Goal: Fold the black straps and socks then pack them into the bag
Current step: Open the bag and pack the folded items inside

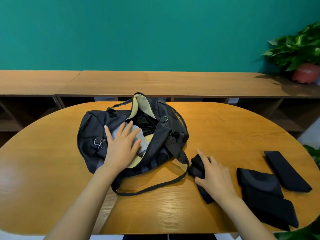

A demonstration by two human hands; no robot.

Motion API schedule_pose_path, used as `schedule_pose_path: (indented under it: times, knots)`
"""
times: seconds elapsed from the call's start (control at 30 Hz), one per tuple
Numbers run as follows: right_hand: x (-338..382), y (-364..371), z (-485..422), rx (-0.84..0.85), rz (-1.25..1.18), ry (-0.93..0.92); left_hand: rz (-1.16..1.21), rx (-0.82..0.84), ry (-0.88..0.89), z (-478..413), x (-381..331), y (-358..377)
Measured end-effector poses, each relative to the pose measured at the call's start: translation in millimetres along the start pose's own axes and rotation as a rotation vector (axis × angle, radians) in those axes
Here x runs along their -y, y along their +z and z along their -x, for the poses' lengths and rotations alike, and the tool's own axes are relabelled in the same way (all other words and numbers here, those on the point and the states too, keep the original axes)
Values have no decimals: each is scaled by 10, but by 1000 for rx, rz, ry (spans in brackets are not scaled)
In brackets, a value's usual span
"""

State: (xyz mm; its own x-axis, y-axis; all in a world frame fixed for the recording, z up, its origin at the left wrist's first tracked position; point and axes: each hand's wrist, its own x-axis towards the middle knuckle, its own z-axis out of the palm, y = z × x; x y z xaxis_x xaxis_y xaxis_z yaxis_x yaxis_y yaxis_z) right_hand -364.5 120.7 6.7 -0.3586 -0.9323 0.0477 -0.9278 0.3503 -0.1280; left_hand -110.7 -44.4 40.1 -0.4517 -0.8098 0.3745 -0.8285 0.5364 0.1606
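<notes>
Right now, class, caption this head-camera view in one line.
Left hand presses pale cloth into the open bag; right hand grips a folded black piece.

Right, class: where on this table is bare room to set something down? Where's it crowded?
Bare wood left of the bag and beyond the folded black pieces. Crowded between bag and right hand holding a black bundle.

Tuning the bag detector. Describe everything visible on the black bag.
The black bag is a soft fabric duffel with pale yellow lining. It lies slumped on the wooden table, its main opening unzipped and facing up. White cloth and dark items sit inside, and the left hand presses flat on the white cloth. Metal zipper pulls show at its left end and a D-ring near the right. A long shoulder strap loops loose across the table toward the person.
</notes>
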Motion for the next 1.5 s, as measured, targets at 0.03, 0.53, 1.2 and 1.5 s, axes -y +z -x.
schedule_pose_path:
  times: [0.03,0.53,1.2,1.5]
  knots:
    - [1,6,-18,-19,-21,18,-1,4,18,-30,15,-10]
    - [1457,-827,-960,267,-1879,148,-77,83,55,-68,150,185]
    - [1543,-175,-1093,164,-495,-316,-102,-35,18,-33,138,73]
    - [602,-301,-1031,-49,96,-480,59,133,356,-584,-406,28]
